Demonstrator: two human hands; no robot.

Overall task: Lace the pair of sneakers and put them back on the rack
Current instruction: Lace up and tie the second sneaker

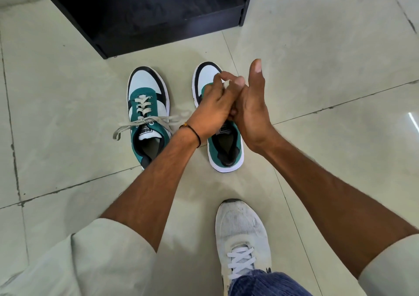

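Observation:
Two green, white and black sneakers stand side by side on the floor, toes pointing away from me. The left sneaker (147, 112) has its beige lace (142, 123) threaded and tied in a loose bow. Both my hands meet over the lacing area of the right sneaker (224, 146) and hide it. My left hand (213, 107) pinches a bit of pale lace (226, 84) at its fingertips. My right hand (251, 109) is pressed against the left one, thumb stretched up, fingers curled underneath and mostly hidden.
A black shoe rack (145, 14) stands just beyond the sneakers, its low shelf dark. My own foot in a white sneaker (242, 239) rests on the pale tiled floor (68, 91) in the near foreground.

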